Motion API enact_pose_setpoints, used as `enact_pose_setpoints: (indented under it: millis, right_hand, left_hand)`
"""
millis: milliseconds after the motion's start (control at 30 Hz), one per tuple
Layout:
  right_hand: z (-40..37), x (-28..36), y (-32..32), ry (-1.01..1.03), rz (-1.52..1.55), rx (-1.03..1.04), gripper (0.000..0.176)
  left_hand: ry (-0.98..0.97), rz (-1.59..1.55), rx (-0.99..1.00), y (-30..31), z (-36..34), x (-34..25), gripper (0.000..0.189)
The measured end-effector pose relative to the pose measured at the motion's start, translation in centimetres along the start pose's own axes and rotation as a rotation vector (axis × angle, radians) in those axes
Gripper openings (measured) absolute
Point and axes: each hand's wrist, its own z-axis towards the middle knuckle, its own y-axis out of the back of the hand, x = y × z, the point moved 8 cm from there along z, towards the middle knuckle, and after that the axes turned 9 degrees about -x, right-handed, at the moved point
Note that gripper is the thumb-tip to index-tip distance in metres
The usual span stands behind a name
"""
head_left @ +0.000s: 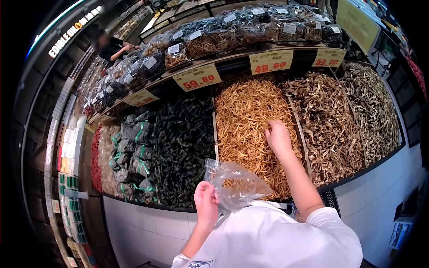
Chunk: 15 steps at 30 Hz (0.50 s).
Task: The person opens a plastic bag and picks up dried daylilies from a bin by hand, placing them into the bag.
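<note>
My left hand (206, 198) is closed on the edge of a clear plastic bag (237, 181), which hangs over the front of the bins. Golden-brown dried daylily buds (248, 107) fill the bin in front of me. My right hand (279, 137) is at the right side of this heap, fingers curled down against the buds. What lies between those fingers is hidden. Left of the heap is a bin of black dried fungus or seaweed (185, 134). To its right are brown dried mushroom strips (328, 125).
Price signs (271, 61) stand along the back edge, below a shelf of packed bags (250, 32). Dark bundles with green ties (136, 149) lie at left, pale strips (371, 111) at far right. Another person (111, 49) stands at the upper left.
</note>
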Motion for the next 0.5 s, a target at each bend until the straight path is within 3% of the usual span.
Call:
enact_pose_setpoints:
  millis: [100, 167, 400, 500]
  right_hand:
    - [-0.2, 0.3, 0.9, -0.023, 0.039, -0.006, 0.026]
    - [-0.3, 1.0, 2.3, 0.074, 0.121, -0.144, 0.021]
    - [-0.2, 1.4, 3.0, -0.058, 0.469, -0.114, 0.025]
    - [-0.3, 1.9, 3.5, 0.008, 0.466, -0.200, 0.025]
  left_hand:
    - [0.009, -0.008, 0.007, 0.1, 0.3, 0.0, 0.008]
    - [0.014, -0.012, 0.009, 0.1, 0.5, 0.1, 0.007]
    - [0.043, -0.017, 0.028, 0.1, 1.1, 0.4, 0.007]
    - [0.048, -0.017, 0.024, 0.0, 1.4, 0.3, 0.006]
